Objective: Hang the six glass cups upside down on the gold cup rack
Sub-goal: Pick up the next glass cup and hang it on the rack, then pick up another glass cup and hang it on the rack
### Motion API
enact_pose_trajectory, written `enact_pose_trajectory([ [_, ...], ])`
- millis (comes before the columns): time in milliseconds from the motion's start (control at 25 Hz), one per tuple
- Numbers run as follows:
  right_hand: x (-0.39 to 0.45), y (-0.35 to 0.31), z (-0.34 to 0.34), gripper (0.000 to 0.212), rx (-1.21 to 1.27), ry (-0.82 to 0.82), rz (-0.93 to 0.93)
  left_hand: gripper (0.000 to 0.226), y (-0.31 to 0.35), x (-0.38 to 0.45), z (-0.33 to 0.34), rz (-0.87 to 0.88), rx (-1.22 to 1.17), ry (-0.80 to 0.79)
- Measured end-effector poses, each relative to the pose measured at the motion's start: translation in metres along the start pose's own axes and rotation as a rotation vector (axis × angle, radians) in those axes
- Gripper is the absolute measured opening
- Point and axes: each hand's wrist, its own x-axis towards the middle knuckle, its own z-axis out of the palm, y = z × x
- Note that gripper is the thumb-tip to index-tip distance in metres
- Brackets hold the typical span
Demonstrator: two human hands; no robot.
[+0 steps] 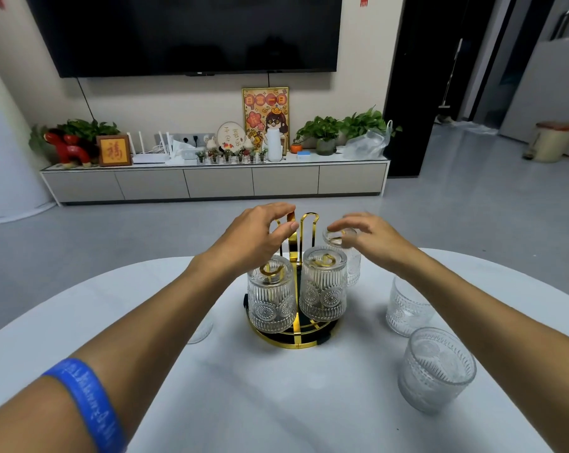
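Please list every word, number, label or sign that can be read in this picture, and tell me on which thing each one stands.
"福": small brown framed picture on the TV cabinet.
"平安喜乐", apparently: round plaque, small.
Tall cartoon poster: top characters too blurred to read surely.
Blue wristband on the left forearm: white print, unreadable.
Glass cups and gold rack: no text.

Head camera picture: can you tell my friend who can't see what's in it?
Two bare hands reach over a gold cup rack on a white table: the right hand touches the third upside-down glass cup, the left hand hovers open by the rack's top. Three upright cups wait on the table.
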Motion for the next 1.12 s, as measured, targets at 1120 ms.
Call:
enact_pose_trajectory([
  [1120,-0.12,-0.135,0.155,0.04,-0.311,-0.065,-0.501,0.105,-0.108,-0.171,0.016,-0.776,-0.402,0.364],
])
